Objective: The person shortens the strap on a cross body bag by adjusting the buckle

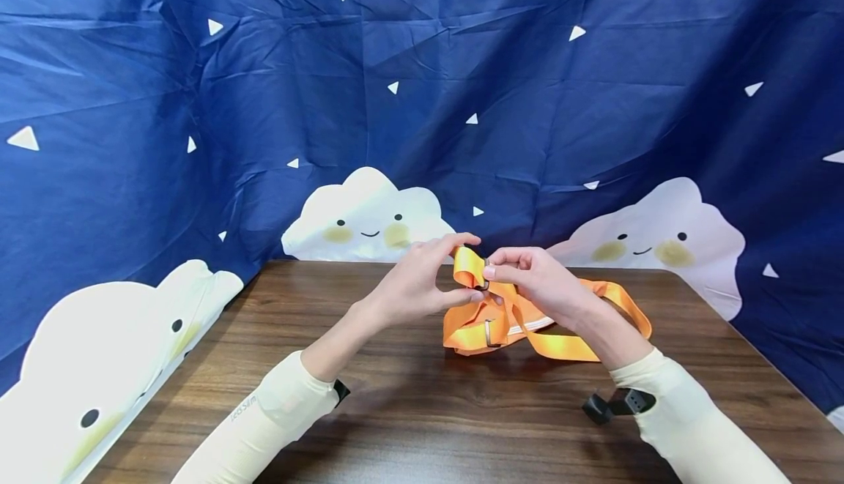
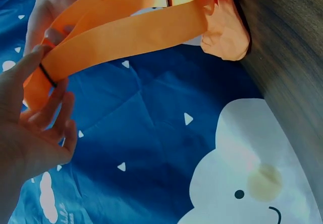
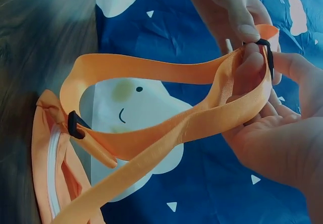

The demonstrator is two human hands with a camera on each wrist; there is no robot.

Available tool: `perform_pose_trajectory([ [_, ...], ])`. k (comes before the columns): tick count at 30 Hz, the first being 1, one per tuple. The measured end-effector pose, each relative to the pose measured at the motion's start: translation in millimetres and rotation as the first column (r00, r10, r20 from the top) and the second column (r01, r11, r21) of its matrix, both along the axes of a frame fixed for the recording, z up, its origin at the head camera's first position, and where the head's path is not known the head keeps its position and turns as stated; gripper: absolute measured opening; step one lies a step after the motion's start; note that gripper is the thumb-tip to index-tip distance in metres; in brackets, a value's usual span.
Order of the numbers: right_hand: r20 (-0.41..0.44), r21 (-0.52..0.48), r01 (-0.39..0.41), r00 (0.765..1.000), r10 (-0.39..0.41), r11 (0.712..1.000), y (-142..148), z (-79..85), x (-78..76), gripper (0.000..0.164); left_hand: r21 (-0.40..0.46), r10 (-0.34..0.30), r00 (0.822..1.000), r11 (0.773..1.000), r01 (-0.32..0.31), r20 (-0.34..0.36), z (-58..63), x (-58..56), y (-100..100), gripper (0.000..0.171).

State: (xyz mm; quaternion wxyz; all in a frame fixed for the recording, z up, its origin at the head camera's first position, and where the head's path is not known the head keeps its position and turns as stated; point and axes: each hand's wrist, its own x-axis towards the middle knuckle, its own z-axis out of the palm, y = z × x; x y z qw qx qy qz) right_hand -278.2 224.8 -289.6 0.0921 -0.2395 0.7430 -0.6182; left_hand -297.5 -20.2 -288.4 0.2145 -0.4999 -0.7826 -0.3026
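Observation:
An orange bag [image 1: 464, 315] with a white zipper lies on the table, its orange strap [image 1: 560, 347] looping up to both hands. My left hand [image 1: 415, 279] holds the folded strap end beside a black slider buckle [image 3: 270, 57] between thumb and fingers. From the other side my right hand [image 1: 543, 286] pinches the strap at that buckle, thumb in front. Part of the buckle is hidden by fingers. A second buckle [image 1: 489, 333] sits on the strap close to the bag. In the left wrist view the strap [image 2: 121, 40] stretches from the left hand [image 2: 25, 133] towards the bag.
The brown wooden table [image 1: 395, 411] runs under both forearms. A blue curtain [image 1: 422, 103] with white clouds and triangles hangs behind it and along the left side. Each wrist bears a black strapped device [image 1: 620, 405] below a cream sleeve.

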Motion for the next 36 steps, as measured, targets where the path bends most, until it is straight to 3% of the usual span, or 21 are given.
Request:
perform_pose_trajectory([
  [4, -0.016, -0.037, -0.008, 1.000, 0.008, 0.999, -1.1, 2.4, 3.5, 0.027, 0.024, 0.011, 0.999, 1.000, -0.011, 0.031, -1.3, 0.2, 1.8, 0.079],
  [9, -0.042, -0.072, -0.023, 0.999, 0.020, 0.997, -1.7, 4.5, 5.4, 0.023, 0.061, -0.024, 0.998, 0.998, 0.021, 0.061, -4.5, -2.5, 3.3, 0.077],
  [14, -0.051, -0.116, -0.024, 0.999, 0.018, 0.993, -1.7, 5.0, 5.3, 0.017, 0.128, -0.097, 0.992, 0.988, 0.086, 0.086, -5.0, -3.3, 3.9, 0.063],
  [18, -0.047, -0.137, -0.019, 0.999, 0.012, 0.990, -2.2, 4.9, 5.9, 0.015, 0.130, -0.111, 0.989, 0.987, 0.098, 0.102, -3.8, -2.8, 3.1, 0.052],
  [26, -0.037, -0.161, 0.012, 0.999, -0.018, 0.987, -1.1, 6.2, 9.9, 0.016, 0.061, -0.084, 0.996, 0.995, 0.082, 0.037, -6.7, -5.7, 3.6, 0.048],
  [36, -0.062, -0.246, -0.070, 0.997, 0.056, 0.967, -1.5, 7.2, 9.0, 0.013, -0.082, -0.030, 0.995, 0.996, 0.023, -0.091, -13.0, -13.2, 2.6, 0.035],
])
